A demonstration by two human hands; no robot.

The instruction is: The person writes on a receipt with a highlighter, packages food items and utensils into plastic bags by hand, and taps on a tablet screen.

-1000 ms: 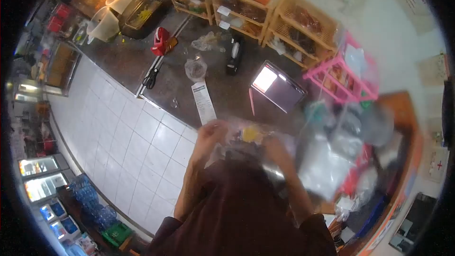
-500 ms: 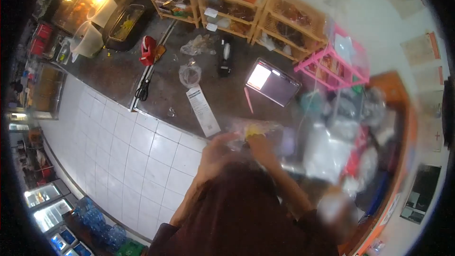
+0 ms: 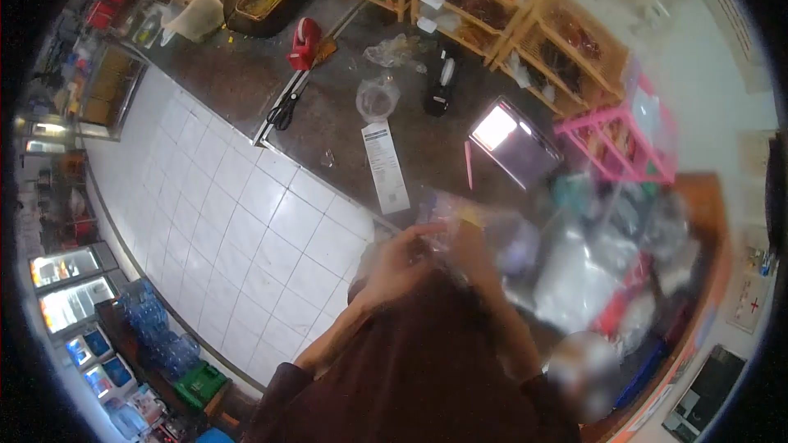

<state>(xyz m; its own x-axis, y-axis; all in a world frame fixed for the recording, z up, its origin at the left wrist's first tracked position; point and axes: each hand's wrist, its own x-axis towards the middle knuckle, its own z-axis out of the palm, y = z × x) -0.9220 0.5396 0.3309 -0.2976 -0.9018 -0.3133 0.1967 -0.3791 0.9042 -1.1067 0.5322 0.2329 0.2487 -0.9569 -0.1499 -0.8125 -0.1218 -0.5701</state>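
Observation:
A clear plastic bag (image 3: 443, 210) with a pale purple patch lies in front of me at the counter's near edge. My left hand (image 3: 400, 267) has its fingers curled at the bag's left side, pinching the film. Over the bag's middle, my right hand (image 3: 474, 256) is closed and blurred by motion. A small yellow patch (image 3: 471, 217) shows by its fingers; what it is I cannot make out. Just beyond the bag a printed paper receipt (image 3: 384, 168) lies flat on the dark counter.
A tablet (image 3: 515, 143), pink pen (image 3: 469, 164), black scissors (image 3: 283, 111), red tape dispenser (image 3: 304, 43) and clear round container (image 3: 377, 99) lie on the counter. Plastic bags (image 3: 579, 271) pile up at right, below a pink rack (image 3: 616, 143). Wooden shelves (image 3: 472, 12) stand behind.
The view has swung, so the counter items appear farther right and higher. Both hands stay at the plastic bag; the yellow patch is now less visible beside my right hand.

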